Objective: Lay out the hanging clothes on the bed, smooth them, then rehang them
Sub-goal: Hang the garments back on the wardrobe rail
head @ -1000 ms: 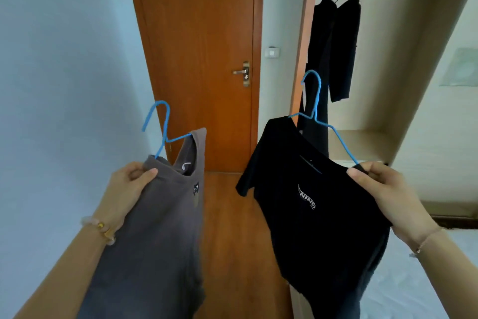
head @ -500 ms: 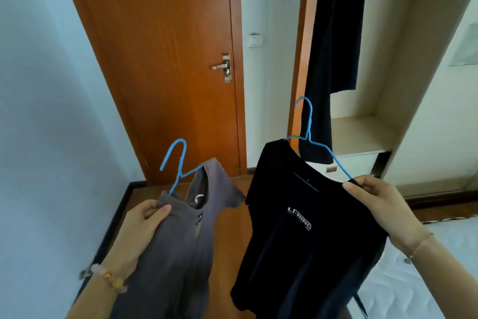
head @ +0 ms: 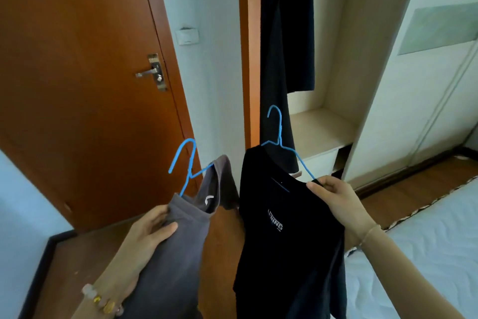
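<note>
left hand [head: 152, 228] grips grey shirt [head: 181, 241] on blue hanger [head: 187, 163] | right hand [head: 336, 202] pinches black shirt [head: 284, 236] shoulder | bed [head: 413, 254] near right

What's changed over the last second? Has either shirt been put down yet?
Nothing let go. The view swung right, so more of the bed shows; the left hand and right hand drew closer together. Left still grips the grey shirt, right still pinches the black shirt; dark clothes still hang in the wardrobe.
</note>
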The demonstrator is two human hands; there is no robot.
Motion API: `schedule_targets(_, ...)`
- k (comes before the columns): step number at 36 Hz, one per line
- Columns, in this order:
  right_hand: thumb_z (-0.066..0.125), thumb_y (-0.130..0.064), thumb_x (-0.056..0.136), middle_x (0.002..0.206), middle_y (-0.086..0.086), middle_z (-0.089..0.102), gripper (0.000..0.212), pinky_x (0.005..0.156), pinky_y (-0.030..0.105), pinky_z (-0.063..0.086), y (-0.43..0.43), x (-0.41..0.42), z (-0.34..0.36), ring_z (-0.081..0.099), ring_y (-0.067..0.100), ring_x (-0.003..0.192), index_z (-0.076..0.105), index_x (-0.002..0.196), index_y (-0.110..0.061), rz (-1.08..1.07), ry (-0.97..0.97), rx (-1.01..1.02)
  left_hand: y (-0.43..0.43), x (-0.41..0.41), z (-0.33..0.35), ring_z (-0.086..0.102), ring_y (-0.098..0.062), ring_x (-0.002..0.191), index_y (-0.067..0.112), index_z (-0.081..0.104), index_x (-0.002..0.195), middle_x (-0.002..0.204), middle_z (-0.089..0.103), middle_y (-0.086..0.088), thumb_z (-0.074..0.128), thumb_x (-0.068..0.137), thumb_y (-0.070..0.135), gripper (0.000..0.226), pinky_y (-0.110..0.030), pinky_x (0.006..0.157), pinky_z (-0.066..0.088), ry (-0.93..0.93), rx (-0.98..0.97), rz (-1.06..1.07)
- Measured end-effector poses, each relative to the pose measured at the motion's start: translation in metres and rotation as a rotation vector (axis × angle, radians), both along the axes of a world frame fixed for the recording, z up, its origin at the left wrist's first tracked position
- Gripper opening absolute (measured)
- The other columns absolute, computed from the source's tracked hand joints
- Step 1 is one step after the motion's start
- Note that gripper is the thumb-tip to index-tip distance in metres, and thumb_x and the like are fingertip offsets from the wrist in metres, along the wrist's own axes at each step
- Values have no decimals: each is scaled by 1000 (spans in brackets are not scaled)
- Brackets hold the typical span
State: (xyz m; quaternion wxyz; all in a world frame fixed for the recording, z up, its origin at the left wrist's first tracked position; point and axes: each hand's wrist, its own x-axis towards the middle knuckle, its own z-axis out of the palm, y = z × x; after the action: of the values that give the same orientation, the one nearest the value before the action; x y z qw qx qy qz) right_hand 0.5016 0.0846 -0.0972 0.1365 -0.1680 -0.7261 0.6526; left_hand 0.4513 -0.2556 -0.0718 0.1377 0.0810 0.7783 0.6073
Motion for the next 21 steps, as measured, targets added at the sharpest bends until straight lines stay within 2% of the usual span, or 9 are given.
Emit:
schedule_targets(3,62,-13,89,51,-5,56,18,44,11,39,21,-36,-5,51,1,43,57,75,-1,-35,-21,0,34,-49,1,58,4,89,28,61,98,85,71,19,56,90,3,26,-17,72,42,-47,7,-15)
schedule_targets(6,63,-14,88,47,-7,53,21,41,11,37,44,-67,0,48,0,40,56,70,-7,-86,-21,45,65,-88,2,64,-1,91,18,63,106,98,72,8,56,90,3,23,-18,74,47,-48,10,-93)
schedule_targets(10,62,-15,89,45,-9,50,19,39,12,34,82,-94,11,43,1,38,57,73,-6,-165,1,96,111,-133,10,67,-3,88,9,64,105,97,73,-1,57,87,-2,22,-7,69,48,28,39,-198)
schedule_targets(13,62,-15,89,46,-8,53,18,40,12,36,113,-106,23,46,1,40,58,74,-5,-247,38,103,150,-166,21,66,0,84,7,64,105,95,74,-1,57,87,-3,22,-6,71,48,48,103,-297)
schedule_targets(15,63,-17,89,55,1,55,21,50,19,40,132,-111,28,50,9,50,58,76,-1,-304,63,84,178,-187,27,67,-3,90,11,65,106,97,75,3,61,86,1,23,-12,78,49,19,142,-345)
schedule_targets(18,64,-23,87,70,13,54,26,63,35,39,156,-117,31,50,22,65,59,82,1,-378,88,58,221,-215,31,65,-19,100,13,66,108,107,72,-5,65,72,18,36,-32,91,46,-18,137,-402)
schedule_targets(21,65,-21,86,70,13,56,22,63,33,40,179,-128,28,52,23,65,61,82,-1,-457,83,26,265,-245,27,66,-20,100,17,67,106,106,73,-4,62,70,21,36,-32,90,46,-47,122,-465)
